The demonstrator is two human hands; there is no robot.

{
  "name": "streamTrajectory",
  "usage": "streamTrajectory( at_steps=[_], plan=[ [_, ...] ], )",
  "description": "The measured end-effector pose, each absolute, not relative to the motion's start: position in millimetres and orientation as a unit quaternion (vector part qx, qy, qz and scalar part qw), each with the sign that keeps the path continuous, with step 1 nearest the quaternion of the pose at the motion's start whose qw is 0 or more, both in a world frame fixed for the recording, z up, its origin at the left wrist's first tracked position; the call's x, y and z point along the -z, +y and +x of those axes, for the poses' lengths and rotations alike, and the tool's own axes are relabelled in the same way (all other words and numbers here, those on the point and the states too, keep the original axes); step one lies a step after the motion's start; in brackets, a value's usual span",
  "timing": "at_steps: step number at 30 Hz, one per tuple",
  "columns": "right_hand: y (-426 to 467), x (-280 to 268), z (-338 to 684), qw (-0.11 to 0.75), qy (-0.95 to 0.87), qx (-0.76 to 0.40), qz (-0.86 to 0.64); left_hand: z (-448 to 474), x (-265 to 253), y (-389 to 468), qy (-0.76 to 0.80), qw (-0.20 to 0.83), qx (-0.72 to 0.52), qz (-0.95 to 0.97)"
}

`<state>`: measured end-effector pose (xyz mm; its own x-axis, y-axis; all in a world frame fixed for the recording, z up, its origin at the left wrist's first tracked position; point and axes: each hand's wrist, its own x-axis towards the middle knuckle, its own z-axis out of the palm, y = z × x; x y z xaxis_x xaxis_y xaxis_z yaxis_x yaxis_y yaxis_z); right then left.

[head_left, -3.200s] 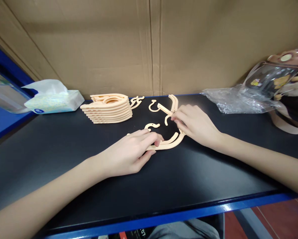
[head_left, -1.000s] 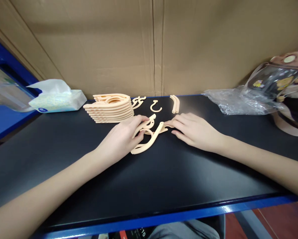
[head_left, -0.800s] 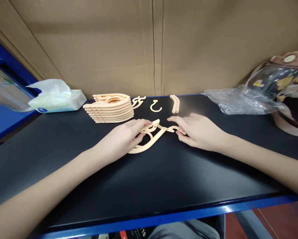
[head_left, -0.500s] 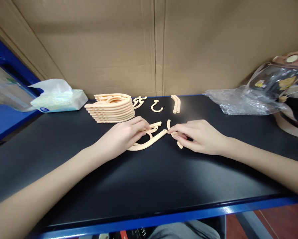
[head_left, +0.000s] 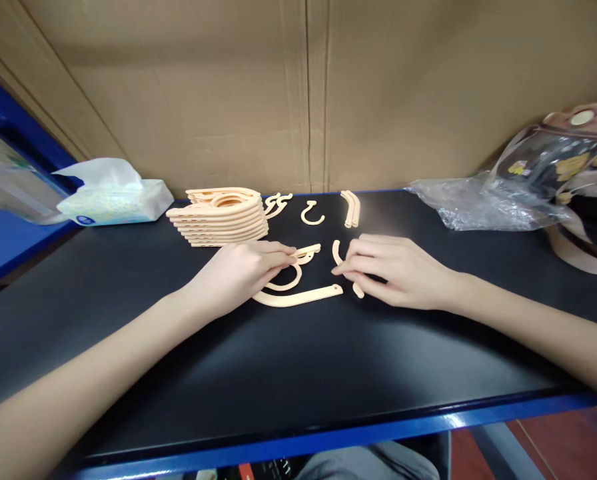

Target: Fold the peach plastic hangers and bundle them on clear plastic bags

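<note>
Hanger parts [head_left: 307, 252] in both hands [head_left: 248, 270] [head_left: 396, 270]

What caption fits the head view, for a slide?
Left hand pinches a cream hanger part; right hand partly covers a curved piece; stacked cream parts behind, on black table.

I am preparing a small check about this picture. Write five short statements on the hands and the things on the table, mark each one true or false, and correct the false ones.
1. The left hand pinches a hanger part. True.
2. The tissue pack lies right of the stack of hangers. False: the tissue pack lies left of the stack of hangers.
3. The front edge of the table is blue. True.
4. The right hand touches the plastic bag. False: the right hand partly covers a curved piece, apart from the plastic bag.
5. A single hook lies left of two curved strips. True.
</note>
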<state>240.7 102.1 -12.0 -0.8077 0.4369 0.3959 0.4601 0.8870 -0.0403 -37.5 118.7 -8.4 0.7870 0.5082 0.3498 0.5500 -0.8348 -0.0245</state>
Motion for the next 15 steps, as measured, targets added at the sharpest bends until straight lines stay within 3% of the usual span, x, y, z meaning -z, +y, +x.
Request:
streamTrajectory(
  at_steps=[8, 15],
  plan=[
    [111.5, 5.3, 253.7, 0.147, -0.957, 0.042, -0.248, -38.4, 10.3, 117.3, -0.286, 0.107, 0.160, -0.939],
    [106.1, 1.5, 251.5, 0.123, -0.958, 0.028, -0.259, -24.5, 3.6, 100.0, -0.300, -0.039, 0.177, -0.937]
  ],
)
